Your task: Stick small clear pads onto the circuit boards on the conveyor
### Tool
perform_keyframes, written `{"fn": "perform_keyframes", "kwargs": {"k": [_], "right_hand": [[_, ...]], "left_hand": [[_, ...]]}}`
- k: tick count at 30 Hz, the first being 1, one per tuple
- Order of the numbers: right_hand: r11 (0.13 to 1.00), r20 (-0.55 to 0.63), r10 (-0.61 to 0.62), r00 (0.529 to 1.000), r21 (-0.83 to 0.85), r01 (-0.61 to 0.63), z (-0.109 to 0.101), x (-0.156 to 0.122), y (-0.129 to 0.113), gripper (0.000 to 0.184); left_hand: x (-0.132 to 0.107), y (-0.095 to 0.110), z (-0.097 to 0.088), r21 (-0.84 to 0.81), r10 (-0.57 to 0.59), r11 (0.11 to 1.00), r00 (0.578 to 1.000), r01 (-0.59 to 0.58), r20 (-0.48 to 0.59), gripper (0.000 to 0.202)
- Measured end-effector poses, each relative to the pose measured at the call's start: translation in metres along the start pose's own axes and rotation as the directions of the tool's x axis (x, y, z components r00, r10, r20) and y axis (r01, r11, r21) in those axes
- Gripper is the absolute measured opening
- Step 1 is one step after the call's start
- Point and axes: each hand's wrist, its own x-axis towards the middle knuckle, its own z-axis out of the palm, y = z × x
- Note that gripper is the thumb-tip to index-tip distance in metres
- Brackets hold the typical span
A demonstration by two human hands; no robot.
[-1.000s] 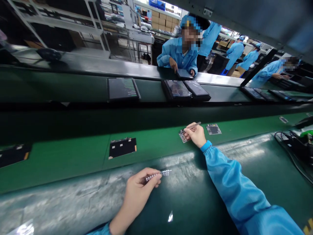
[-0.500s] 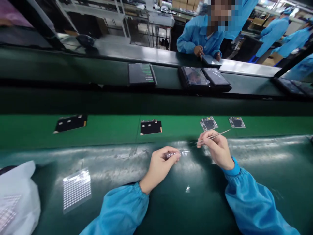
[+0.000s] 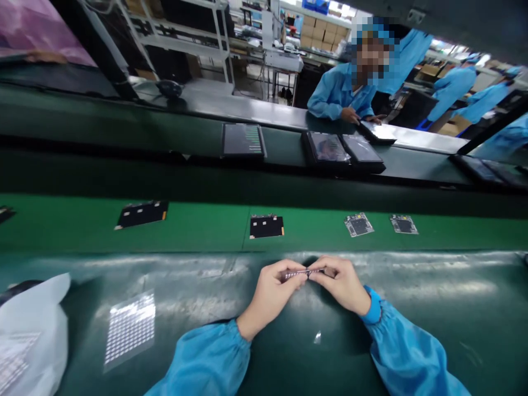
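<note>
Between its thumb and fingers my left hand (image 3: pixel 274 289) pinches a narrow sticker strip (image 3: pixel 293 274) with a row of small pale squares. My right hand (image 3: pixel 344 283) is closed at the strip's right end, its fingertips almost meeting those of the left. A thin piece of the tweezers (image 3: pixel 328 270) shows between the right fingers; most of them is hidden by the hand. Both hands are just above the dark green work mat (image 3: pixel 305 363). Near them on the mat lies a small clear scrap (image 3: pixel 317 337).
A sticker sheet (image 3: pixel 131 329) lies left, beside a white bag (image 3: pixel 37 330). On the green belt ahead are black-covered boards (image 3: pixel 267 227) and bare circuit boards (image 3: pixel 358 224). Beyond, flat screen units (image 3: pixel 242 141) rest on a ledge, and a co-worker (image 3: pixel 334 96) sits opposite.
My right hand has moved left and down from near the circuit boards to the strip in my left hand. The tweezers, plainly visible before, are now mostly hidden. The view has tilted up slightly.
</note>
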Motion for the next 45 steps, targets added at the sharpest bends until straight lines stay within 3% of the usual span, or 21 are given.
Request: {"fn": "perform_keyframes", "kwargs": {"k": [9,14,20,30,37,41,45], "right_hand": [[0.984,-0.004,0.061,0.998,0.167,-0.059,0.002,-0.001,0.000,0.023],[0.992,-0.033,0.049,0.998,0.120,-0.045,0.004,-0.004,-0.002,0.014],[0.985,-0.037,0.097,0.995,0.145,-0.091,0.002,-0.003,0.001,0.019],[0.996,-0.020,0.031,0.999,0.087,-0.029,-0.003,-0.004,0.004,0.021],[0.997,-0.023,-0.019,1.000,0.073,0.020,0.001,-0.004,-0.001,0.016],[0.999,0.007,-0.020,1.000,0.049,0.019,-0.014,-0.002,0.001,0.022],[0.997,-0.150,-0.050,0.987,-0.066,0.040,-0.036,0.031,0.008,0.020]], "left_hand": [[0.001,0.003,-0.004,-0.013,-0.038,0.999,0.999,0.039,0.034,0.023],[0.000,0.007,-0.002,-0.048,-0.051,0.997,0.998,0.052,0.023,0.012],[-0.001,0.010,0.000,-0.023,-0.020,1.000,0.999,0.019,-0.036,0.006],[-0.001,0.011,-0.001,-0.081,-0.079,0.993,0.997,0.080,0.012,0.018],[-0.001,0.008,0.000,-0.081,-0.037,0.996,0.999,0.036,-0.011,0.005],[-0.001,0.005,0.000,-0.092,-0.039,0.995,0.999,0.038,-0.010,0.005],[-0.001,0.003,0.000,-0.107,-0.062,0.992,0.998,0.060,-0.008,0.006]]}}
